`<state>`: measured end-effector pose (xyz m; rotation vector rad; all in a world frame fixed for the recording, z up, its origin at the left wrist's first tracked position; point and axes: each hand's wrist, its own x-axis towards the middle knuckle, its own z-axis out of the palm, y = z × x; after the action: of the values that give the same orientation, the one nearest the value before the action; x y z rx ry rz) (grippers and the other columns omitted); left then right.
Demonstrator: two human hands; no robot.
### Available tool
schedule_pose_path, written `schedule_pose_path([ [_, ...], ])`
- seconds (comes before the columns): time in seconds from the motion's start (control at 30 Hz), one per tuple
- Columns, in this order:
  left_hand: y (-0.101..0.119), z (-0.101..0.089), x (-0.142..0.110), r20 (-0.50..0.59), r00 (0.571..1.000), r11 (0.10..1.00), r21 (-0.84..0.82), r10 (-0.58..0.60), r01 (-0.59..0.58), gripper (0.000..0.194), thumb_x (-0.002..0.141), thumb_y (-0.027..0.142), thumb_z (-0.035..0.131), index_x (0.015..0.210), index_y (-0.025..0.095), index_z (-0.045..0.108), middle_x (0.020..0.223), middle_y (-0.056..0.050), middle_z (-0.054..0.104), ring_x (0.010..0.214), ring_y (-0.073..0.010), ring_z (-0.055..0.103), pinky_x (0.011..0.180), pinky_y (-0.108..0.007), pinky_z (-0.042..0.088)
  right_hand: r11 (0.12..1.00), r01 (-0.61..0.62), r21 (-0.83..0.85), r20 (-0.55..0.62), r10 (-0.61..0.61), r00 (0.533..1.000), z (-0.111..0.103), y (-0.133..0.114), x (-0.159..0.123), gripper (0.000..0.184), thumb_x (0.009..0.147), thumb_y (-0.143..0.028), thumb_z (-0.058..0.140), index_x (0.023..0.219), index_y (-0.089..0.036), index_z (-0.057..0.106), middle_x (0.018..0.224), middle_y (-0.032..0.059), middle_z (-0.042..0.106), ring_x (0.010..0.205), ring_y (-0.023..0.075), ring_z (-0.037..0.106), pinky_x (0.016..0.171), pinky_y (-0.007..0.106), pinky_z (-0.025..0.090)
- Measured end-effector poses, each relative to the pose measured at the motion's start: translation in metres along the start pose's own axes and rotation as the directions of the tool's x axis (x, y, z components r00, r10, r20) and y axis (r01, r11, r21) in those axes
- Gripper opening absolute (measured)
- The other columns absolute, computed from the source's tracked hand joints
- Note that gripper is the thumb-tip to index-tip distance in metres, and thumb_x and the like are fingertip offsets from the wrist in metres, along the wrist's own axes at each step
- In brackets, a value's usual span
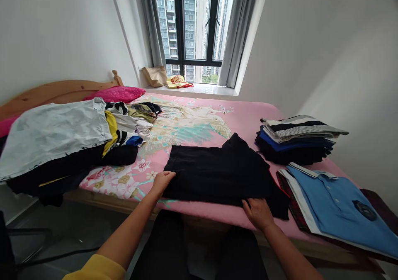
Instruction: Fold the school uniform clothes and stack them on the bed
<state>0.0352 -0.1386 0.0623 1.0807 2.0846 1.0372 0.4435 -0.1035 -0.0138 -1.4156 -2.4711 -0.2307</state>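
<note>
A black short-sleeved shirt (214, 170) lies flat along the near side of the bed, its red-edged part toward the right. At its left end, my left hand (163, 181) pinches the hem between thumb and fingers. My right hand (257, 212) is closed on the shirt's near edge, close to the sleeve, with the fingertips partly hidden by the cloth. Right of the shirt lies a folded light blue polo shirt (334, 205) with a dark badge, on top of white and dark red clothes.
A stack of folded clothes (298, 141) stands at the back right. On the left is a loose heap of clothes, with a pale grey garment (62, 126) on top. A pink pillow (120, 93) rests by the wooden headboard (71, 90). Bags (155, 76) sit on the windowsill.
</note>
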Motion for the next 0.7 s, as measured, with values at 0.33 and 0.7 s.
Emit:
schedule_pose_path([
  [0.33, 0.009, -0.013, 0.004, 0.179, 0.982, 0.995, -0.065, -0.062, 0.075, 0.043, 0.071, 0.061, 0.05, 0.057, 0.021, 0.04, 0.042, 0.009, 0.029, 0.033, -0.0055, 0.026, 0.035, -0.021, 0.014, 1.0, 0.003, -0.001, -0.016, -0.003, 1.0, 0.0, 0.0, 0.0, 0.03, 0.091, -0.032, 0.042, 0.077, -0.02, 0.066, 0.074, 0.0049, 0.067, 0.074, 0.0218, 0.059, 0.073, 0.036, 0.031],
  [0.7, 0.003, -0.007, 0.005, 0.204, 0.975, 0.994, 0.049, 0.083, -0.095, 0.043, 0.072, 0.063, 0.048, 0.063, 0.021, 0.046, 0.044, 0.009, 0.033, 0.033, -0.0091, 0.037, 0.034, -0.021, 0.025, 1.0, -0.021, 0.016, 0.033, 0.021, 0.999, -0.001, 0.0, 0.002, 0.032, 0.092, -0.033, 0.039, 0.083, -0.021, 0.067, 0.079, 0.0053, 0.068, 0.078, 0.0219, 0.059, 0.08, 0.037, 0.032],
])
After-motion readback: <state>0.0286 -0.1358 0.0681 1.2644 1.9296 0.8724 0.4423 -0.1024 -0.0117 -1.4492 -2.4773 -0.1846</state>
